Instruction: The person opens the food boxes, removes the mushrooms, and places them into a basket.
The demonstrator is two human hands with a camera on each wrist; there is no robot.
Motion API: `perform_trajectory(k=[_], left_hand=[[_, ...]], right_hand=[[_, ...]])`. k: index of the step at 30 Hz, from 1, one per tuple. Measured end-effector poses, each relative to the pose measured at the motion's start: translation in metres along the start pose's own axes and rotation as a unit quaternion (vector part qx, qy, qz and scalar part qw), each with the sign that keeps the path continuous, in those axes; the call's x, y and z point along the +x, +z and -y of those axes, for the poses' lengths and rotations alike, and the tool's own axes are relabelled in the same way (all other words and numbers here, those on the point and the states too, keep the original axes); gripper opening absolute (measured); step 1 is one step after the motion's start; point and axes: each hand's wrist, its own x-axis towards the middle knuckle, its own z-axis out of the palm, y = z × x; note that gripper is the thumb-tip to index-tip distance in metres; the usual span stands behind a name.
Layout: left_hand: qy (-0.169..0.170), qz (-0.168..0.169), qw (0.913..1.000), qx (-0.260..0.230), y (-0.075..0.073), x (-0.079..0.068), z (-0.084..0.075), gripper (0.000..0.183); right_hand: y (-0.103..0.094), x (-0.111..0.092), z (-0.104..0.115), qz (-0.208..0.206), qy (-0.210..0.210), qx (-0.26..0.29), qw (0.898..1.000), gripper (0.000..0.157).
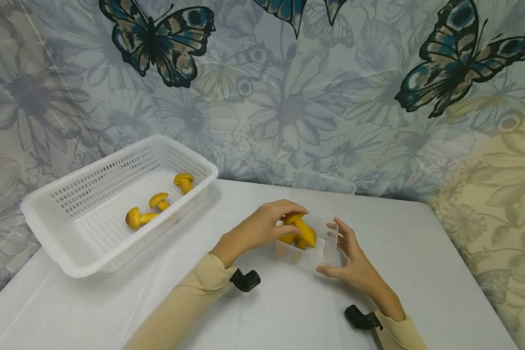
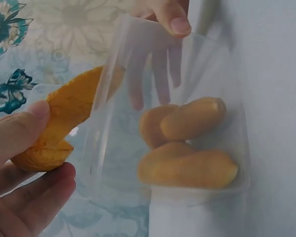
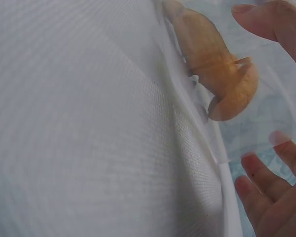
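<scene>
My left hand (image 1: 262,226) pinches a yellow mushroom (image 2: 71,106) between thumb and fingers, over the mouth of a clear plastic box (image 1: 331,253). Inside the box, two more yellow mushrooms (image 2: 192,168) show through its wall. Spread about the right end of the box is my right hand (image 1: 354,265). Its thumb (image 2: 175,19) lies along the near wall, while the fingers reach round the right side and show through the plastic. The box's clear lid (image 1: 323,182) stands raised at the back.
A white perforated basket (image 1: 98,253) sits at the left, holding three yellow mushrooms (image 1: 159,201) along its near side. White cloth (image 1: 157,311) covers the table. Behind it hangs a butterfly-and-flower patterned backdrop (image 1: 288,112), close to the table's back edge.
</scene>
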Motion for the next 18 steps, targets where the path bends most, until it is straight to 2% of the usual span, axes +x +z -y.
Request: perform_trajectory(k=[4, 11, 18], left_hand=[[0.001, -0.03, 0.9995, 0.007, -0.008, -0.013, 0.001, 0.043], [0.024, -0.085, 0.9955, 0.034, -0.019, -0.031, -0.001, 0.042], [0.01, -0.113, 0.9921, 0.052, -0.031, -0.048, -0.005, 0.04]], right_hand=[[0.001, -0.001, -0.001, -0.002, 0.002, 0.004, 1.0, 0.123], [0.0, -0.001, 0.002, -0.001, 0.003, 0.01, 1.0, 0.123], [0.001, 0.0, 0.002, -0.004, -0.001, 0.012, 1.0, 0.122]])
